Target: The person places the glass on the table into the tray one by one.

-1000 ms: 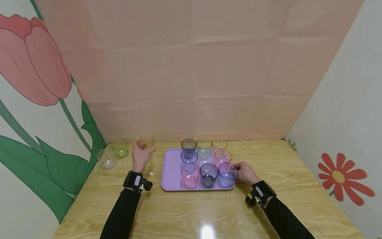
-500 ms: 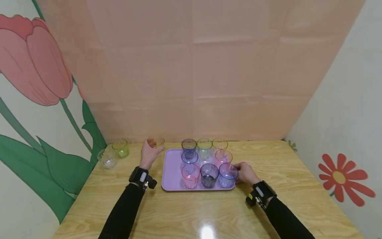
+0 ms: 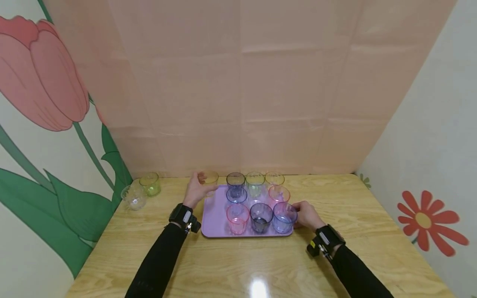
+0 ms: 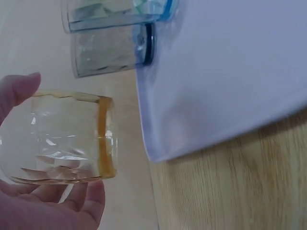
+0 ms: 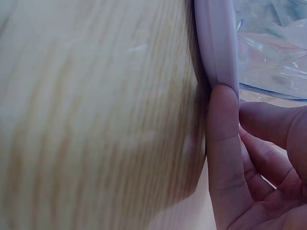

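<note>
My left hand (image 3: 196,191) holds a clear glass with an amber rim (image 4: 72,143), thumb on one side and fingers on the other. That glass is near the back left corner of the lilac tray (image 3: 213,217), apart from the other glasses. On the tray stand several tinted glasses, among them a pink glass (image 3: 237,219), a dark grey glass (image 3: 261,218) and a blue glass (image 3: 285,219) along the front. At the tray's right edge, my right hand (image 3: 308,216) pinches the rim (image 5: 218,48) beside the blue glass.
Towards the table's left edge stand a green glass (image 3: 150,185) and a clear glass (image 3: 133,198). A pinkish sheet (image 3: 238,91) hangs behind the wooden table (image 3: 223,265). The tray's left strip shows bare surface.
My left hand has moved right with the amber-rimmed glass, from near the green glass to the tray's back left corner. The right hand and the tray have stayed in place.
</note>
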A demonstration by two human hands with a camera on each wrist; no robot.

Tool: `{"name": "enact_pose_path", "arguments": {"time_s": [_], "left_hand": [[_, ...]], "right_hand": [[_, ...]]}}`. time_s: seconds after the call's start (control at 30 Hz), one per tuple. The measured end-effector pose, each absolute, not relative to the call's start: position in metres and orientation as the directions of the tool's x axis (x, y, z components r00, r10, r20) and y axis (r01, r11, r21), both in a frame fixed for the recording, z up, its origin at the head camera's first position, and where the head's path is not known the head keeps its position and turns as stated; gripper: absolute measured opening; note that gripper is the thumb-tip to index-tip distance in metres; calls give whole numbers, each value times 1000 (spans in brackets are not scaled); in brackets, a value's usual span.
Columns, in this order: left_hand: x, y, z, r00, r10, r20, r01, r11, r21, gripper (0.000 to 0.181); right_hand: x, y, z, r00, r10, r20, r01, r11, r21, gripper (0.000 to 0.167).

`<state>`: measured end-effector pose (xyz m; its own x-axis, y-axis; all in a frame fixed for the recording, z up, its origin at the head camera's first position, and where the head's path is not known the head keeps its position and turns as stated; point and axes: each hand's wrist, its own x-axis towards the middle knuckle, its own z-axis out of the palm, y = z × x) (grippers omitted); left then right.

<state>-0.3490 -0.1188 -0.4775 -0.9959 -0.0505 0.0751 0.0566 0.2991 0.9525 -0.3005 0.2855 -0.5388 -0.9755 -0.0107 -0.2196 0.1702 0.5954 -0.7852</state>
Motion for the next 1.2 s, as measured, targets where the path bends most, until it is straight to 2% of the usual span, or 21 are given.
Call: {"name": "enact_pose_path", "arguments": {"time_s": [0.17, 0.47, 0.87, 1.2], "left_hand": [[-355, -111, -478, -997, -43, 67, 45, 393, 918, 83], [-356, -103, -480, -998, 0, 57, 51, 433, 900, 81], [-366, -96, -493, -999, -33, -18, -30, 397, 917, 83], [-364, -94, -492, -999, -41, 2, -15, 419, 908, 80]], "right_hand": [[-300, 285, -539, -981, -23, -191, 142, 584, -799, 24], [-299, 285, -539, -987, -26, -162, 115, 591, -799, 22], [-299, 285, -538, -986, -40, -160, 106, 589, -801, 21], [-298, 285, -537, -984, -31, -175, 128, 558, -820, 20]]}}
